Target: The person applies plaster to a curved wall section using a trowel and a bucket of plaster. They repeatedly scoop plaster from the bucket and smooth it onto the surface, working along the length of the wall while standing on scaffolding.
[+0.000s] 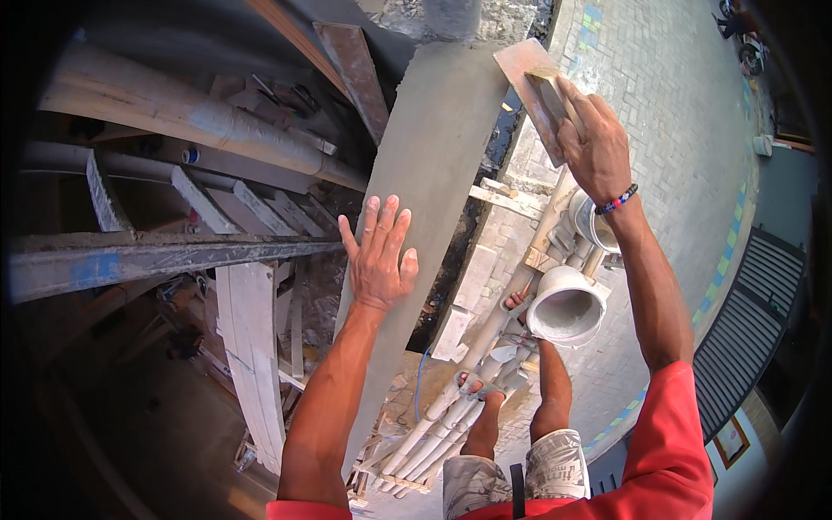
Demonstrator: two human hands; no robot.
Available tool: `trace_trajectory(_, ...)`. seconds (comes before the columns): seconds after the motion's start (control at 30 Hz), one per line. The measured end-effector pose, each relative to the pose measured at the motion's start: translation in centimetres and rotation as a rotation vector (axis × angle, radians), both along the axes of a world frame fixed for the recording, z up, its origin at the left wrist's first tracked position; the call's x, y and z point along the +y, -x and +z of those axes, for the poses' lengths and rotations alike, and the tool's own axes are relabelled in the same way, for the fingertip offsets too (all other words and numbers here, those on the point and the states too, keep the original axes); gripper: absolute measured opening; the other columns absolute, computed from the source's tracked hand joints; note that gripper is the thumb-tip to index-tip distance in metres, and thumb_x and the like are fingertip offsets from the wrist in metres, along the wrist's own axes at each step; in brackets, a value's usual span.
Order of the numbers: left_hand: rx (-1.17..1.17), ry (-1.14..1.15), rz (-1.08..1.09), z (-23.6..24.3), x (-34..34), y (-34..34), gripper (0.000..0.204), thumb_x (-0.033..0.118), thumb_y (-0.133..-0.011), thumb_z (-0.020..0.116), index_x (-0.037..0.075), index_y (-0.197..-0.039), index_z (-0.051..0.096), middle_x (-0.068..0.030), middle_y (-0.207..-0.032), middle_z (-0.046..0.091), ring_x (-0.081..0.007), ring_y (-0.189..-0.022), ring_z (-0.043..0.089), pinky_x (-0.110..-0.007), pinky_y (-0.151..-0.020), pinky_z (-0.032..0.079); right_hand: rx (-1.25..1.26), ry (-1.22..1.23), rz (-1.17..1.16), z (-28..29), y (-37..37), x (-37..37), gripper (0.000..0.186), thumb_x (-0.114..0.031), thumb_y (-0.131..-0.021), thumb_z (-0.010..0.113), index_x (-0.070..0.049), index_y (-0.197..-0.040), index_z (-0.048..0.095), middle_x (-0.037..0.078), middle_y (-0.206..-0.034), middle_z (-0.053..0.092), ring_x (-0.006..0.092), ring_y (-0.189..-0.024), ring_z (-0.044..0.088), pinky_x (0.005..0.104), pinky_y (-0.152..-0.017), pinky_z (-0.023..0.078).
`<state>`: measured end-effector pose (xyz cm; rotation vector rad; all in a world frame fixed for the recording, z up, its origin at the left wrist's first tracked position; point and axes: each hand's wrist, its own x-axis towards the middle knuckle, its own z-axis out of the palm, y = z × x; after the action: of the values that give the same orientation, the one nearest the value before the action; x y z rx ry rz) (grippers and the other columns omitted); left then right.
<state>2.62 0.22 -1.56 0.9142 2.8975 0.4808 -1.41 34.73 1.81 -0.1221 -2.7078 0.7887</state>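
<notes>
A smooth grey plastered wall face (442, 147) runs up through the middle of the view. My left hand (379, 260) rests on it with the palm down and fingers spread, holding nothing. At the upper right, my right hand (598, 147) is wrapped round the handle of a plastering float (523, 74). The float is a flat rectangular board, its face worn and smeared. Its left edge is by the wall's right edge; whether they touch I cannot tell. A dark beaded bracelet (617, 200) circles my right wrist.
I stand on bamboo poles (433, 425) beside a white bucket (563, 279) holding grey mix. A second bucket (598, 232) stands beyond it. To the left are a ladder (173, 258), a thick pole (199, 121) and a pale plank (250, 347). A paved street (676, 130) lies below right.
</notes>
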Motion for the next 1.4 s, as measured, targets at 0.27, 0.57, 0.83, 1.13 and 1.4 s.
trace_trajectory(0.27, 0.004, -0.061, 0.029, -0.8, -0.8, -0.3, 0.063, 0.036, -0.091, 0.037, 0.004, -0.145, 0.035, -0.0139, -0.152, 0.033, -0.0334, -0.144, 0.023, -0.063, -0.112, -0.004, -0.11, 0.006, 0.397, -0.2, -5.6, -6.6, 0.053, -0.009, -0.079, 0.069, -0.008, -0.129, 0.052, 0.013, -0.095, 0.054, 0.0293, -0.08, 0.054, 0.0398, -0.069, 0.05)
trace_trajectory(0.57, 0.018, -0.114, 0.039, -1.1, -0.5, -0.1, 0.071, 0.041, -0.094, 0.031, 0.003, -0.152, 0.014, -0.0148, -0.156, 0.025, -0.0328, -0.147, 0.016, -0.062, -0.112, -0.006, -0.046, -0.19, 0.136, 0.8, 0.9, -0.5, 0.047, -0.004, -0.084, 0.062, -0.005, -0.13, 0.053, 0.01, -0.087, 0.056, 0.0232, -0.075, 0.053, 0.0383, -0.069, 0.049)
trace_trajectory(0.83, -0.004, -0.165, 0.054, -1.6, -0.9, -0.2, 0.073, 0.038, -0.092, 0.032, 0.005, -0.152, 0.009, -0.0162, -0.157, 0.021, -0.0328, -0.147, 0.014, -0.062, -0.112, -0.007, -0.175, 0.183, 0.471, 0.9, -8.5, -7.1, 0.055, -0.004, -0.08, 0.063, -0.005, -0.133, 0.048, 0.016, -0.09, 0.058, 0.0313, -0.076, 0.058, 0.0387, -0.072, 0.052)
trace_trajectory(1.13, -0.012, -0.034, 0.046, -1.4, -0.7, 0.0, 0.076, 0.033, -0.086, 0.032, 0.003, -0.152, 0.01, -0.0167, -0.156, 0.023, -0.0327, -0.148, 0.01, -0.061, -0.113, -0.007, 0.022, 1.334, -0.3, -7.1, -1.7, -3.4, 0.066, -0.007, -0.09, 0.057, 0.004, -0.147, 0.026, 0.014, -0.1, 0.064, 0.0146, -0.086, 0.064, 0.0289, -0.068, 0.061)
trace_trajectory(1.4, -0.024, 0.005, 0.048, -1.5, -0.8, -0.2, 0.074, 0.04, -0.091, 0.029, 0.001, -0.151, 0.011, -0.0179, -0.156, 0.022, -0.0339, -0.147, 0.01, -0.06, -0.112, -0.008, -0.19, 1.477, -0.413, -7.4, -3.8, -11.1, 0.065, -0.01, -0.084, 0.061, 0.001, -0.143, 0.038, 0.02, -0.123, 0.06, 0.0185, -0.101, 0.061, 0.0311, -0.091, 0.048)
